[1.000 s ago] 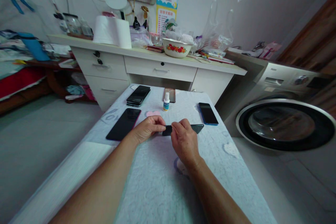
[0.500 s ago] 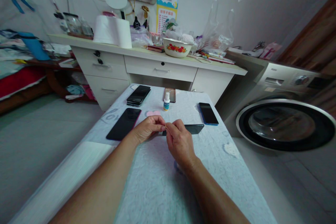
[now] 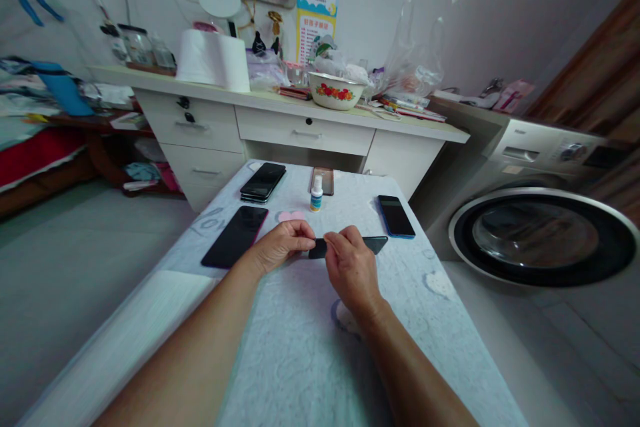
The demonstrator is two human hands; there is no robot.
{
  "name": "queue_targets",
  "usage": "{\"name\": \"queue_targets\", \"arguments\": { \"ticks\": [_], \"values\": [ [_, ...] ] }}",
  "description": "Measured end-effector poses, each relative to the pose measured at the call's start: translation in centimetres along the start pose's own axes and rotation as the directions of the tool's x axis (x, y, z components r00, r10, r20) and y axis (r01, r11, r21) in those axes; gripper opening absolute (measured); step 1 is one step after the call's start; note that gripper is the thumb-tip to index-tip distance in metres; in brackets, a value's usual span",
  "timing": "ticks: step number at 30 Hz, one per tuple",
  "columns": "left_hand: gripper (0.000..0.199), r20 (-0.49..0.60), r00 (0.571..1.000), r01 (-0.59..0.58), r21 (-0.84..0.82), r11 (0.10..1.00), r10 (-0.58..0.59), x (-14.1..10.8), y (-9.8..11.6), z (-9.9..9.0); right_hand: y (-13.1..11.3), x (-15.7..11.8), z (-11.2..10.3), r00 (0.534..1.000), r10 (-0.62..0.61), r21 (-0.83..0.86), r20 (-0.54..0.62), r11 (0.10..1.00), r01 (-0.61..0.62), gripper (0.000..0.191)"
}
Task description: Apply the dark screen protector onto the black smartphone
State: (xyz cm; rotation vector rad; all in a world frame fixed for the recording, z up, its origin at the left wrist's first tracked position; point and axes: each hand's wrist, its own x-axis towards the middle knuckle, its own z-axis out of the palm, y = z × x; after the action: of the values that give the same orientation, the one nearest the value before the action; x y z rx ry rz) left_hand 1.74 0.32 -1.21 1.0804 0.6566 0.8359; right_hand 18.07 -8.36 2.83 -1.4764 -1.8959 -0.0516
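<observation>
A dark phone (image 3: pixel 317 251) is tipped on its edge over the cloth-covered table, its middle hidden behind my right hand. My left hand (image 3: pixel 284 244) pinches the phone's left end between thumb and fingers. Closed in a pinch, my right hand (image 3: pixel 352 268) is at the phone's upper edge; whatever its fingertips hold is too small to make out. Just beyond the hands are a small white spray bottle (image 3: pixel 317 195) with a blue and yellow label and a pink flower-shaped pad (image 3: pixel 291 216).
On the left lie a large black phone (image 3: pixel 234 237) and a stack of phones (image 3: pixel 263 182). A blue-edged phone (image 3: pixel 397 217) lies right, a brownish phone case (image 3: pixel 323 181) at the back. Behind stands a white desk (image 3: pixel 310 131); a washing machine (image 3: pixel 540 227) is at right.
My right hand has slid a little to the right along the phone, away from my left fingertips. More of the phone shows between the hands. My left hand keeps its grip.
</observation>
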Motion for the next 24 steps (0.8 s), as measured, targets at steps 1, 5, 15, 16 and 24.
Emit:
{"name": "queue_targets", "arguments": {
  "ticks": [1, 5, 15, 16, 24],
  "values": [
    [0.026, -0.001, 1.0, 0.0, 0.004, 1.0, 0.0, 0.0, 0.0, 0.0, 0.1, 0.0, -0.1, 1.0, 0.005, -0.006, -0.009, 1.0, -0.005, 0.022],
    [0.026, -0.01, 1.0, 0.002, 0.017, 1.0, -0.002, -0.1, 0.3, 0.3, 0.5, -0.1, -0.3, 0.999, 0.027, -0.038, -0.034, 0.999, -0.029, 0.022],
    [0.025, -0.013, 1.0, 0.001, 0.032, 0.999, 0.0, -0.3, 0.6, 0.5, 1.2, 0.1, -0.5, 0.996, 0.069, -0.069, -0.058, 0.995, -0.073, 0.021],
    [0.025, -0.011, 1.0, 0.0, 0.032, 1.0, 0.0, -0.2, 0.5, 0.4, 1.2, 0.1, -0.5, 0.996, 0.068, -0.071, -0.057, 0.995, -0.072, 0.021],
    [0.025, -0.002, 1.0, -0.003, 0.032, 0.999, 0.003, -0.2, 0.5, 0.3, 0.8, -0.1, -0.1, 0.998, 0.04, -0.057, -0.044, 0.997, -0.043, 0.021]
  ]
}}
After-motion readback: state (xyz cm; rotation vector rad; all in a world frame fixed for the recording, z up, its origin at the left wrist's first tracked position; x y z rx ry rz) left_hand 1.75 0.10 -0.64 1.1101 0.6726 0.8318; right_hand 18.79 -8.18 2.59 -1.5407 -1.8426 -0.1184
